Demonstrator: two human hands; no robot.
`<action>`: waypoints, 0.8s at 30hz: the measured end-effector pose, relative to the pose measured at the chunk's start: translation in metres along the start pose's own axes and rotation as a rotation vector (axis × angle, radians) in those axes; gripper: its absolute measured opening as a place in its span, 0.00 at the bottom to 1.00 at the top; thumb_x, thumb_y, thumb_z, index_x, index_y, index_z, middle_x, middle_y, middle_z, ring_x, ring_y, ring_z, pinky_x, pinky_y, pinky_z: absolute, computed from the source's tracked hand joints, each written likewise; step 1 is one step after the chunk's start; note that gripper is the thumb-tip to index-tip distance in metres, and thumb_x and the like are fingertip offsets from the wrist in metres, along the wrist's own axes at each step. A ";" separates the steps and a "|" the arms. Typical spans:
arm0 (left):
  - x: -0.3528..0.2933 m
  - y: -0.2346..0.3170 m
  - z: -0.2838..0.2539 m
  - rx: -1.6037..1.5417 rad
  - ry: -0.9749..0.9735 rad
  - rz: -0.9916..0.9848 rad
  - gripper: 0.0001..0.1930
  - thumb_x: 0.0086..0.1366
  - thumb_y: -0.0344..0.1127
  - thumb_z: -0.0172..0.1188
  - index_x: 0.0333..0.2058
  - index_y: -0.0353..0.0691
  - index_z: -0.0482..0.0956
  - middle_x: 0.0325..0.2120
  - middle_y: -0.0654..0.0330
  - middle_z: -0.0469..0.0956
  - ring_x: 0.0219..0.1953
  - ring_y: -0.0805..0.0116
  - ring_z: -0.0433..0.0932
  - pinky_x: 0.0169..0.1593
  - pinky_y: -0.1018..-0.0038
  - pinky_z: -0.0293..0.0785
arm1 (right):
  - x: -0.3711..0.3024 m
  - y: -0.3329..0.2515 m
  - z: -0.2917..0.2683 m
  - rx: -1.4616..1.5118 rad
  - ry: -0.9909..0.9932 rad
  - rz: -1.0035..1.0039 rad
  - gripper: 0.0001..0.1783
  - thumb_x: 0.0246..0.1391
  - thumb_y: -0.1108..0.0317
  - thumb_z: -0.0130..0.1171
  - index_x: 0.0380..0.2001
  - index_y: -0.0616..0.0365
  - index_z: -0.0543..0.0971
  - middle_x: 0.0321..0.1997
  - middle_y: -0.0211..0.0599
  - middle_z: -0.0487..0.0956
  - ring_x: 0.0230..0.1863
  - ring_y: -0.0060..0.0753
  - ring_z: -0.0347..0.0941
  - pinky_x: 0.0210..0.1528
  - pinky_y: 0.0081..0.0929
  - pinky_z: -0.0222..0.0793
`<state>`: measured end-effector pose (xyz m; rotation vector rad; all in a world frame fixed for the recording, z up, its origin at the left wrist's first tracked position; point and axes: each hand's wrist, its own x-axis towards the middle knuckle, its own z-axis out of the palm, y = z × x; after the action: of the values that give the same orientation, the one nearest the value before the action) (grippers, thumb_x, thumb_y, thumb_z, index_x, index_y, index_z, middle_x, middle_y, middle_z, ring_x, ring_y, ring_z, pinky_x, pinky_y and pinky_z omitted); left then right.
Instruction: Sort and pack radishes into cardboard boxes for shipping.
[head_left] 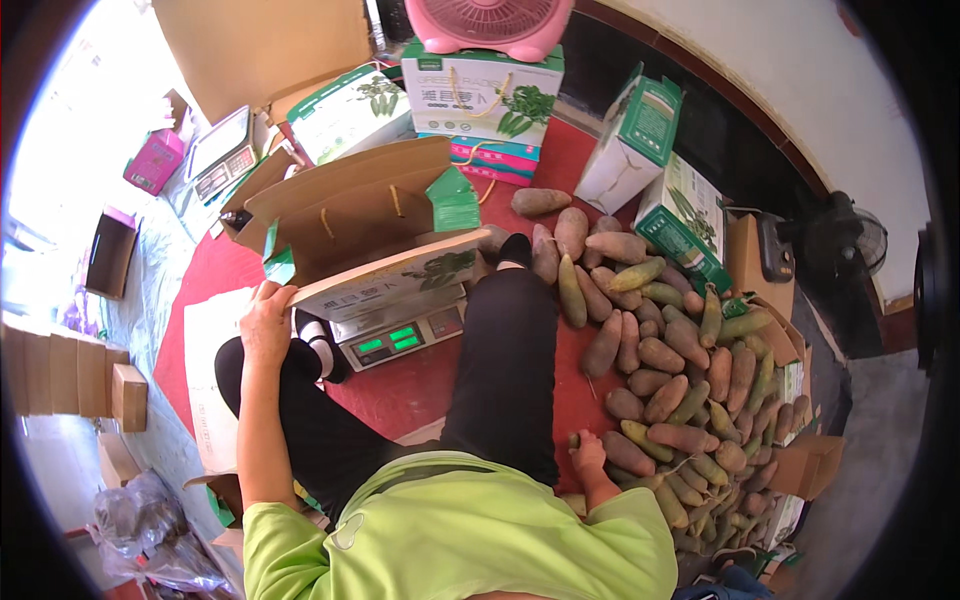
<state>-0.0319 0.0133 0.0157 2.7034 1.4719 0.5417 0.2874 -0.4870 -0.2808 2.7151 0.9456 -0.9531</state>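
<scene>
Lime-green shirt [470,530] fabric lies nearest the camera, with black trousers [505,370] beyond it. Between the feet, a digital scale [408,345] carries an open cardboard carton [400,288]; to the right, radishes [661,355] lie heaped on red matting [572,400]. The radishes look firm and fairly weighty, dusty rather than slick, and might bruise if dropped; a grip around the thick middle should suit them. The carton seems light and stiff, though its flaps would bend, so its walls offer the better hold. The left hand [264,318] bends over the carton's near left corner, fingers closed on the edge. The right hand [590,456] rests at the heap's near left side, fingers partly curled; whether they clamp a radish, I cannot tell.
</scene>
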 end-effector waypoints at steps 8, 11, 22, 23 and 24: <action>-0.002 -0.007 -0.003 -0.003 -0.008 0.000 0.08 0.54 0.29 0.57 0.33 0.46 0.80 0.31 0.61 0.74 0.39 0.57 0.75 0.41 0.63 0.73 | 0.038 -0.015 -0.067 0.627 0.422 0.012 0.28 0.41 0.74 0.63 0.50 0.55 0.70 0.46 0.46 0.75 0.49 0.50 0.71 0.53 0.36 0.65; -0.004 -0.010 -0.003 0.005 0.001 0.007 0.06 0.56 0.31 0.56 0.32 0.47 0.80 0.30 0.61 0.74 0.39 0.57 0.75 0.41 0.63 0.72 | 0.052 -0.044 -0.121 1.048 0.597 -0.212 0.24 0.47 0.78 0.59 0.49 0.60 0.68 0.44 0.37 0.74 0.47 0.32 0.69 0.52 0.29 0.64; -0.004 -0.015 0.003 0.029 0.016 0.030 0.06 0.56 0.32 0.55 0.30 0.47 0.80 0.28 0.61 0.73 0.38 0.59 0.74 0.38 0.64 0.72 | 0.023 -0.231 -0.397 1.256 0.812 -0.815 0.22 0.53 0.78 0.58 0.52 0.64 0.66 0.51 0.37 0.71 0.53 0.29 0.67 0.57 0.27 0.62; -0.003 -0.015 0.003 0.030 0.019 0.032 0.06 0.56 0.32 0.55 0.30 0.47 0.80 0.28 0.61 0.73 0.38 0.59 0.74 0.38 0.64 0.73 | 0.018 -0.253 -0.412 1.303 0.791 -0.923 0.20 0.54 0.76 0.58 0.50 0.63 0.67 0.49 0.36 0.72 0.50 0.28 0.69 0.52 0.26 0.66; -0.004 -0.016 0.002 0.034 0.024 0.031 0.06 0.56 0.32 0.55 0.30 0.47 0.80 0.28 0.61 0.73 0.38 0.60 0.74 0.38 0.64 0.73 | 0.016 -0.276 -0.423 1.352 0.764 -1.036 0.18 0.55 0.74 0.58 0.49 0.62 0.68 0.47 0.36 0.74 0.47 0.27 0.72 0.48 0.24 0.71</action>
<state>-0.0462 0.0197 0.0099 2.7600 1.4603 0.5579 0.3563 -0.1328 0.0728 3.7032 2.9402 -0.6928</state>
